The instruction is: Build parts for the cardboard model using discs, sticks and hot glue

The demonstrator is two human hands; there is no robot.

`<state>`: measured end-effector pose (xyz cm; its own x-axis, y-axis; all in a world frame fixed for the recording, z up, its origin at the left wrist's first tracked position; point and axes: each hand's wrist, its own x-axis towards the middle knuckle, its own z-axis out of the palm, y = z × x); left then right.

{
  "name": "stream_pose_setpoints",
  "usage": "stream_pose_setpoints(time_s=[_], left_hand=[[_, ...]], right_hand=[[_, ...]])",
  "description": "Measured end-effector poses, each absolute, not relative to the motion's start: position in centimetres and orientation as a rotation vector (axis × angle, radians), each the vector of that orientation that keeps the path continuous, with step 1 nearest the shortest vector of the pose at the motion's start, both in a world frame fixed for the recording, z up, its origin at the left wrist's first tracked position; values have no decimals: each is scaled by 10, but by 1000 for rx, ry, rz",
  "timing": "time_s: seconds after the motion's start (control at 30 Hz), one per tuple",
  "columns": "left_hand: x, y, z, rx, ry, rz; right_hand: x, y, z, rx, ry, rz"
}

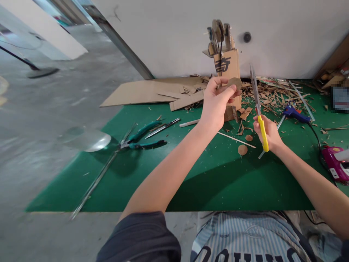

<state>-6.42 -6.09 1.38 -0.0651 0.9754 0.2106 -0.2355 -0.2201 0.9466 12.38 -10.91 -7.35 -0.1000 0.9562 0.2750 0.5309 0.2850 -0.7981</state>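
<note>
Pinched between the thumb and fingers of my left hand [216,98] is a small, roughly round cardboard disc [235,84], raised above the table. My right hand [268,133] grips the yellow handle of a pair of scissors [259,105], whose blades point up and away, to the right of the disc and apart from it. Two more cut cardboard circles [242,149] lie on the green table below, between my hands. Behind my left hand stands a cardboard model [229,60] with a printed character and round pieces on top, partly hidden by the hand.
Cardboard scraps [272,96] are heaped at the back, beside a flat cardboard sheet [147,91]. Pliers [125,143] and a utility knife [163,128] lie on the left. A blue glue gun [296,113] and a magenta one [336,163] are on the right, with cords.
</note>
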Motion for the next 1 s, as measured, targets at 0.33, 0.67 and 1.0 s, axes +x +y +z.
stream_pose_setpoints(time_s=[0.33, 0.67, 1.0], left_hand=[[-64, -58, 10, 1098, 904, 1448], [-63, -56, 9, 1000, 874, 1464], [-61, -67, 17, 1151, 914, 1466]], right_hand=[[129, -108, -75, -1369, -1749, 435], [133, -104, -69, -1319, -1654, 676], [128, -110, -73, -1233, -1780, 802]])
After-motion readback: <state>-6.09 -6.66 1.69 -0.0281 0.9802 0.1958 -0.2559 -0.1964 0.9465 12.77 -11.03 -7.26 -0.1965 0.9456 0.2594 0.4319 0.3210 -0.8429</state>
